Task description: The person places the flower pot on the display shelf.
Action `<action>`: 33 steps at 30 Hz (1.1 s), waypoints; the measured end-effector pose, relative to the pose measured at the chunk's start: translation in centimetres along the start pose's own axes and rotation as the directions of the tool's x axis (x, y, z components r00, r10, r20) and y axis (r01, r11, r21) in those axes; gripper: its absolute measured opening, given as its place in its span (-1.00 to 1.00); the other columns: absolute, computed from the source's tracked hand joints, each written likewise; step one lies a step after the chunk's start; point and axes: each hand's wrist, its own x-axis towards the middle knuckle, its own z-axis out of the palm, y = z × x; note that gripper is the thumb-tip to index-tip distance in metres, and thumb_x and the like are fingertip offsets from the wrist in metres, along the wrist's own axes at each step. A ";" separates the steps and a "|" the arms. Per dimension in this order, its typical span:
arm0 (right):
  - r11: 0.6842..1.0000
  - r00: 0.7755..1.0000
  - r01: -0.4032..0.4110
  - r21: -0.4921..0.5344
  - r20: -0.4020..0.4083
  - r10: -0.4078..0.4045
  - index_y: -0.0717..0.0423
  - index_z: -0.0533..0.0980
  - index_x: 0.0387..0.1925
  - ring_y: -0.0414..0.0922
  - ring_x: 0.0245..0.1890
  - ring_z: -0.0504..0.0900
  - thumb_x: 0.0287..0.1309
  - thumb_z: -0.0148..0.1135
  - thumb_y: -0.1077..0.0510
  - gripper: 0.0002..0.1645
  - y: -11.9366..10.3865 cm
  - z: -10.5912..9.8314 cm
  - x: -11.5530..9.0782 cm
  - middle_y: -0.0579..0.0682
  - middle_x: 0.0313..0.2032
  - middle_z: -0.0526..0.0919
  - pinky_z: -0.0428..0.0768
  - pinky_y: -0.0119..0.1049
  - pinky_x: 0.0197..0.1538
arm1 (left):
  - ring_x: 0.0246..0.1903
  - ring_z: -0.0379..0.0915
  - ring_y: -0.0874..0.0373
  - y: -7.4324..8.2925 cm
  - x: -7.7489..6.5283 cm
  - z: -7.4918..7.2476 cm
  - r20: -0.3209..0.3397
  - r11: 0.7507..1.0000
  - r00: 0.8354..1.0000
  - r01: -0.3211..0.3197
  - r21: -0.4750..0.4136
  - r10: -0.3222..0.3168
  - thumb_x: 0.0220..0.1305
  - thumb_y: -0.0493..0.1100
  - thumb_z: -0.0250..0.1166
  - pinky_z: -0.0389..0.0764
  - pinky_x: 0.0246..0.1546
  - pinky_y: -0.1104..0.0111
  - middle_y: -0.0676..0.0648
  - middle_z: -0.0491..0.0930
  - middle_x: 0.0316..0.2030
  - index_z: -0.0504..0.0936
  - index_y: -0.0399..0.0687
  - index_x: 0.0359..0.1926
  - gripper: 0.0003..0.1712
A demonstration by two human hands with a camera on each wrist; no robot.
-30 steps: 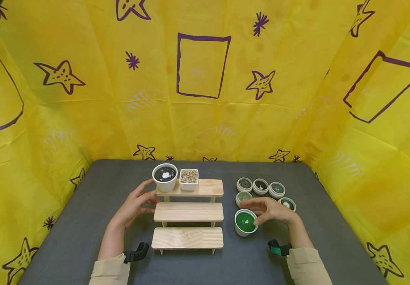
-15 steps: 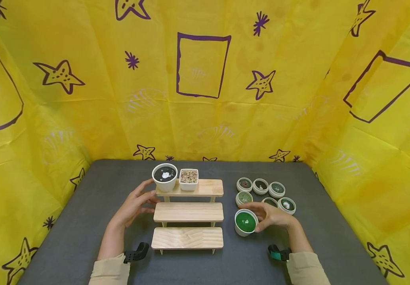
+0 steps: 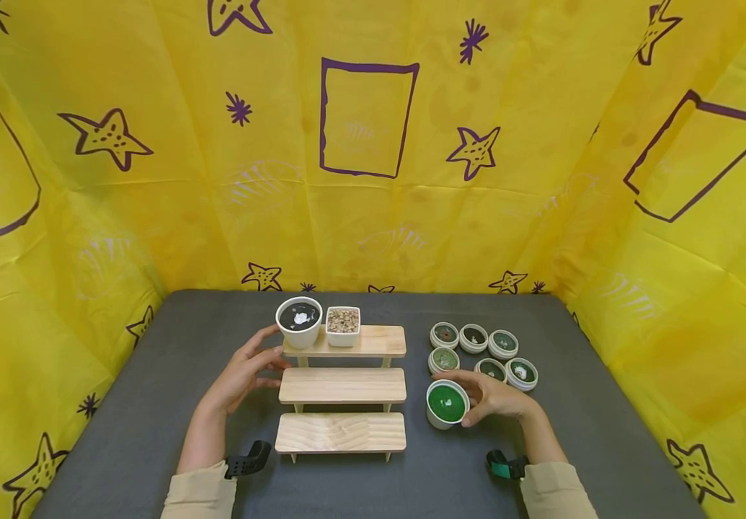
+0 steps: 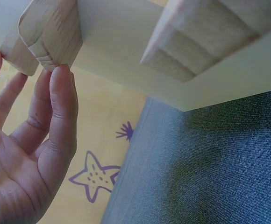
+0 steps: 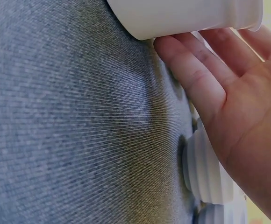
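In the head view my right hand (image 3: 492, 398) holds a white cup with a bright green filling (image 3: 447, 404), thumb at its near right side and fingers behind. The right wrist view has the cup's smooth white wall (image 5: 187, 16) with fingertips against its lower part. A three-step wooden stand (image 3: 343, 387) is in the middle of the table. My left hand (image 3: 243, 375) touches the stand's left end, fingertips against the ends of the boards (image 4: 56, 37) in the left wrist view. On the top step are a white cup with a dark filling (image 3: 299, 323) and a square white pot of pebbly bits (image 3: 343, 326).
Behind and right of my right hand are several small white round pots (image 3: 503, 344) with greenish or dark contents, standing close together. A grey cloth (image 3: 152, 432) covers the table. Yellow curtains with purple drawings (image 3: 366, 216) close in the back and sides.
My right hand has shifted slightly and its fingers have drawn in around the green-filled cup, uncovering a small pot behind. My left hand and the stand look the same.
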 end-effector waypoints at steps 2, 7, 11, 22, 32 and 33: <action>1.000 1.000 0.001 0.003 -0.003 -0.001 0.47 0.00 0.44 -0.39 0.27 0.45 0.00 0.40 0.36 0.07 0.0 0.0 0.0 0.58 0.40 0.07 0.48 -0.46 0.24 | -0.21 0.58 0.15 0.0 0.0 0.0 0.000 1.000 1.000 -0.002 -0.002 0.002 0.47 -0.03 0.11 0.69 -0.17 0.18 0.03 0.65 -0.30 0.04 -0.02 0.50 -0.29; 1.000 1.000 -0.008 -0.002 -0.015 0.008 0.47 0.04 0.43 -0.35 0.21 0.50 -0.02 0.41 0.37 0.05 0.1 0.1 -0.1 0.39 0.38 0.28 0.51 -0.45 0.22 | -0.22 0.58 0.16 0.0 0.0 0.0 0.001 1.000 1.000 -0.004 0.000 0.004 0.47 -0.03 0.10 0.69 -0.16 0.17 0.03 0.65 -0.30 0.05 -0.02 0.50 -0.30; 1.000 0.999 -0.021 -0.012 -0.025 0.021 0.47 0.05 0.42 -0.34 0.18 0.52 -0.03 0.42 0.35 0.05 0.0 0.1 -0.1 0.42 0.35 0.29 0.51 -0.44 0.20 | -0.21 0.58 0.16 0.0 0.1 -0.1 0.001 1.000 1.000 -0.003 0.001 0.003 0.47 -0.03 0.10 0.69 -0.15 0.15 0.03 0.65 -0.30 0.05 -0.02 0.49 -0.30; 0.998 0.997 -0.036 -0.056 -0.067 0.032 0.44 0.14 0.39 -0.34 0.11 0.55 -0.05 0.46 0.31 0.01 -0.3 0.1 0.0 0.46 0.27 0.36 0.54 -0.44 0.17 | -0.21 0.57 0.16 -0.1 0.1 -0.1 -0.001 1.000 1.000 0.000 0.000 0.000 0.47 -0.03 0.11 0.69 -0.16 0.19 0.02 0.64 -0.30 0.05 -0.01 0.50 -0.29; 0.998 0.995 -0.017 -0.053 -0.101 0.012 0.40 0.19 0.36 -0.31 0.09 0.56 -0.08 0.42 0.41 -0.05 -1.2 0.2 0.2 0.47 0.21 0.41 0.58 -0.41 0.13 | -0.22 0.58 0.17 -0.1 0.1 -0.1 -0.004 1.000 1.000 0.005 0.002 -0.005 0.47 -0.03 0.10 0.69 -0.16 0.17 0.04 0.65 -0.31 0.04 -0.01 0.50 -0.29; 0.999 0.994 -0.017 -0.052 -0.105 0.012 0.39 0.20 0.37 -0.30 0.09 0.56 -0.08 0.42 0.41 -0.05 -1.3 0.2 0.2 0.42 0.21 0.43 0.58 -0.40 0.13 | -0.22 0.58 0.17 -0.1 0.1 -0.1 -0.005 1.000 1.000 0.005 0.002 -0.005 0.47 -0.03 0.10 0.69 -0.15 0.17 0.04 0.65 -0.31 0.04 -0.01 0.50 -0.29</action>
